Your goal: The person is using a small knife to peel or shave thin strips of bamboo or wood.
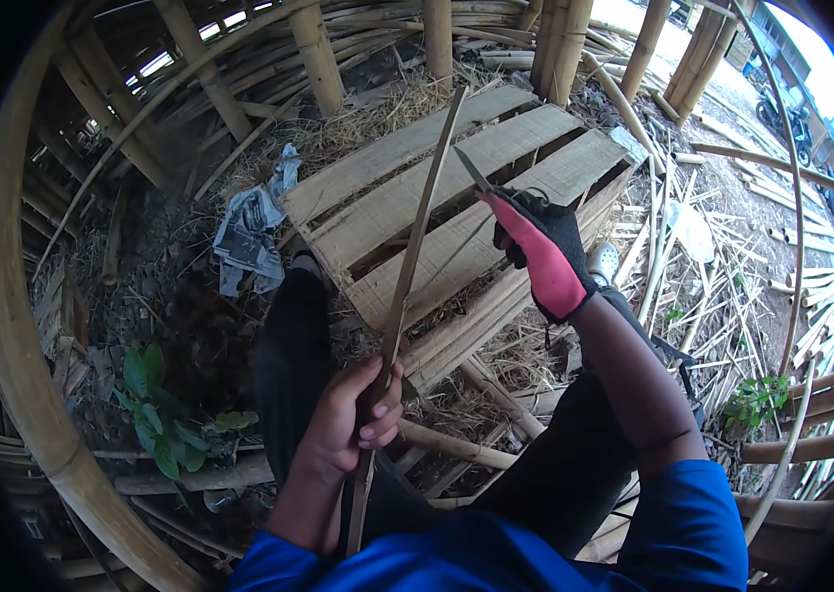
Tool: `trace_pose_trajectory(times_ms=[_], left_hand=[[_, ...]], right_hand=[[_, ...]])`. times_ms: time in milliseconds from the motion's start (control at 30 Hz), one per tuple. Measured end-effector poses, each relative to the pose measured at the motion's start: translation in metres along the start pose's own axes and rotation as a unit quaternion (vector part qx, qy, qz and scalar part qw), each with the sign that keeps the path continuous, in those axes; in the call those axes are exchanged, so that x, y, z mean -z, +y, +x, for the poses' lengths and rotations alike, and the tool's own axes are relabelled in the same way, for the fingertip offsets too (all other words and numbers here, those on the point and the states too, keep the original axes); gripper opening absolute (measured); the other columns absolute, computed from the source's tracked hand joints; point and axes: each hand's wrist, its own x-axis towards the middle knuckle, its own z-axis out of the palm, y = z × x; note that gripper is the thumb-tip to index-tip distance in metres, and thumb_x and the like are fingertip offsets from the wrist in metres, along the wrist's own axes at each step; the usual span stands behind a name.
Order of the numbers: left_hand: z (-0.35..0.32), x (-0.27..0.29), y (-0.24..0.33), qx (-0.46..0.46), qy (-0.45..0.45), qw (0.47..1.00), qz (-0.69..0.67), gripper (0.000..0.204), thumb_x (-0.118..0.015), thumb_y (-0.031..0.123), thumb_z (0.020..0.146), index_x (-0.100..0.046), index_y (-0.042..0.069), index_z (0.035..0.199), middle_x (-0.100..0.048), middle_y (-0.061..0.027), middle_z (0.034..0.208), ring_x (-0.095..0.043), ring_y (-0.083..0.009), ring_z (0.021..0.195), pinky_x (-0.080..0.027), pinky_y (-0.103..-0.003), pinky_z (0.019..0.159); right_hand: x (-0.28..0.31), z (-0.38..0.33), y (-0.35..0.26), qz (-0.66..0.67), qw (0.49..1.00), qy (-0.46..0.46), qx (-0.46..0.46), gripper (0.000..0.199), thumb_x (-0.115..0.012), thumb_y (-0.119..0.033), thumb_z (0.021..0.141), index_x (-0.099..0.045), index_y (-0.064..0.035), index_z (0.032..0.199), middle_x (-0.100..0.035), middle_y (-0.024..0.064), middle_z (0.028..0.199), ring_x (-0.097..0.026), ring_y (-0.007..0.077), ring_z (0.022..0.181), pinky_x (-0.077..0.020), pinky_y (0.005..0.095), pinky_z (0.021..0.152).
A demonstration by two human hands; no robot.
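My left hand (pixel 348 419) is bare and closed around the lower part of a long, narrow bamboo strip (pixel 427 197). The strip slants up and away from me, its lower end reaching down against my body. On my right hand (pixel 543 259) is a pink and black glove. Its fingers are curled around a knife, whose pointed blade (pixel 473 170) juts up and left toward the strip, apart from it in this view. The glove hides the knife's handle. Beneath both lies a slatted wooden crate (pixel 338 187), between my feet.
Crumpled newspaper (pixel 249 232) lies left of the crate. Upright bamboo poles (pixel 316 59) stand beyond it, and a thick curved pole (pixel 17 326) bends along the left. Split bamboo pieces (pixel 826 345) cover the ground at right. Green leafy plants (pixel 155 414) grow near my left leg.
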Motion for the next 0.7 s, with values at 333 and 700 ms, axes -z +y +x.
trace_pose_trajectory(times_ms=[333, 700], left_hand=[[0.001, 0.006, 0.004, -0.013, 0.035, 0.999, 0.030, 0.027, -0.046, 0.031, 0.103, -0.053, 0.005, 0.103, -0.040, 0.0020, 0.060, -0.031, -0.0053, 0.038, -0.024, -0.022, 0.033], [-0.003, 0.019, 0.014, -0.021, 0.017, 1.000, -0.004, 0.023, -0.046, 0.030, 0.103, -0.052, 0.008, 0.102, -0.038, 0.0027, 0.061, -0.030, -0.0049, 0.038, -0.023, -0.021, 0.033]], right_hand=[[-0.015, 0.044, 0.015, 0.430, 0.848, 0.259, -0.170, 0.065, -0.047, -0.063, 0.094, -0.064, -0.0066, 0.122, -0.057, 0.0025, 0.073, -0.046, 0.0100, 0.053, -0.0354, 0.0241, 0.051], [-0.024, 0.065, 0.038, -0.121, 0.963, 0.178, -0.162, 0.044, -0.050, -0.043, 0.098, -0.063, -0.0090, 0.122, -0.070, 0.0168, 0.101, -0.068, 0.0345, 0.095, -0.0523, 0.0421, 0.082]])
